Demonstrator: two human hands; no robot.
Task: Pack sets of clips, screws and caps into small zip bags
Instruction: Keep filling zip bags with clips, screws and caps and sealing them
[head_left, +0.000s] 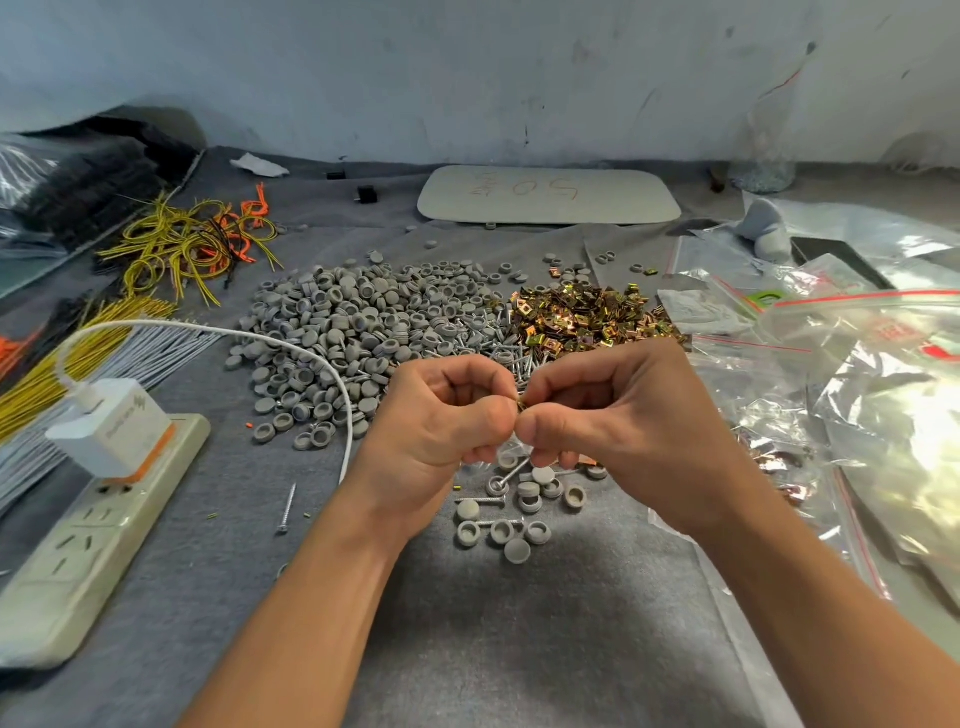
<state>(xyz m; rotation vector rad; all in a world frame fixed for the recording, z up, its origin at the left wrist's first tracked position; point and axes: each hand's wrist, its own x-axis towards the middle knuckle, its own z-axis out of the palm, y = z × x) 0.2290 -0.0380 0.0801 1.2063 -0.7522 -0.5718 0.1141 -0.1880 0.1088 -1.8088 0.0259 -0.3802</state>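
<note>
Fingers of my left hand and right hand pinch a tiny gold clip, I think. Beyond them the caps pile, screws and clips heap are still huge, and the zip bags lie to the right. Loads left imo.

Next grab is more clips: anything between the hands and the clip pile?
The left hand and right hand pinch what looks like a gold clip. Only loose screws lie flat between them and the clip pile; a reach likely passes over. The white cable runs left, off that path.
</note>
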